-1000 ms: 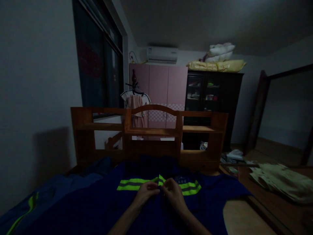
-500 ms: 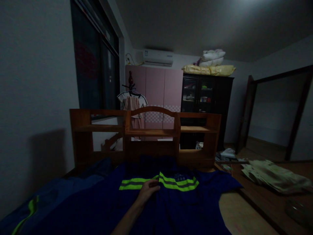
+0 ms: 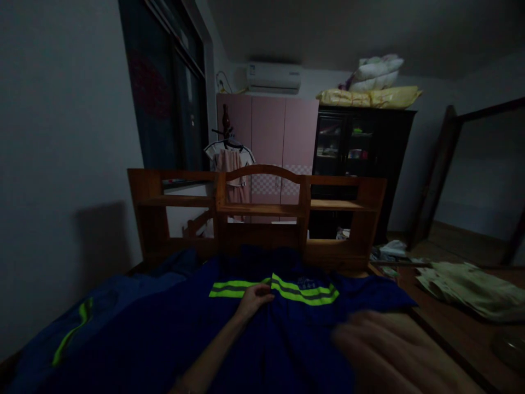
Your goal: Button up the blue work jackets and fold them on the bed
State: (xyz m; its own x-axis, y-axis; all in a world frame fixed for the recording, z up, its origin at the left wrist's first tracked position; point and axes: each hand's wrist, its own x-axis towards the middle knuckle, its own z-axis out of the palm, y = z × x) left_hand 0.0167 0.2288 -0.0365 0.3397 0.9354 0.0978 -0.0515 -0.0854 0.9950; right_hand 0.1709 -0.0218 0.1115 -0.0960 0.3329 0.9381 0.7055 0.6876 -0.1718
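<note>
A dark blue work jacket point(image 3: 303, 325) with yellow-green reflective bands lies spread out in front of me, its chest toward the headboard. My left hand point(image 3: 253, 302) is on the middle of its front, thumb and fingers pinching the jacket's front edge beside the reflective band point(image 3: 305, 294). Over the jacket's lower right side hovers my right hand point(image 3: 389, 350), close to the camera. Motion smears its fingers, and whether it touches the cloth cannot be made out.
A wooden headboard with shelves point(image 3: 262, 209) stands behind the jacket. More blue clothing with a yellow-green stripe point(image 3: 71, 331) lies on the left. Pale folded cloth point(image 3: 471, 290) and a glass-like round object point(image 3: 508, 350) are on the right. A wall point(image 3: 61, 164) borders the left.
My right hand has come into view from the lower right. My left hand keeps its pinch on the jacket's front edge. The view has tilted down slightly and turned left.
</note>
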